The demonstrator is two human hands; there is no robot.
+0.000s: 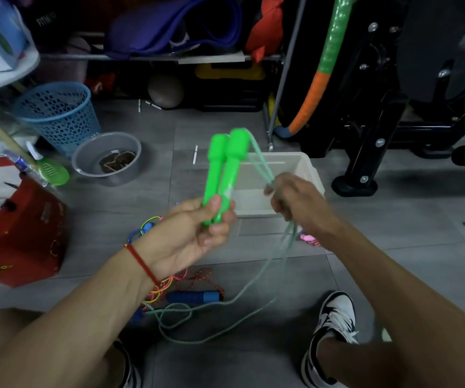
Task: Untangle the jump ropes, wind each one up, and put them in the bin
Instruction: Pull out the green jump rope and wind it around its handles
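1. While your left hand (pixel 195 233) keeps its grip closed around both green handles (pixel 224 175), hold them side by side and upright.
2. Your right hand (pixel 295 203) is curled around the green cord (pixel 259 289) just right of the handles; draw each loop the same length.
3. The slack trails on the floor near your feet, touching the other ropes (pixel 186 292); lift it free so it doesn't snag.
4. The white bin (pixel 312 175) sits just beyond your hands, ready for the wound rope.
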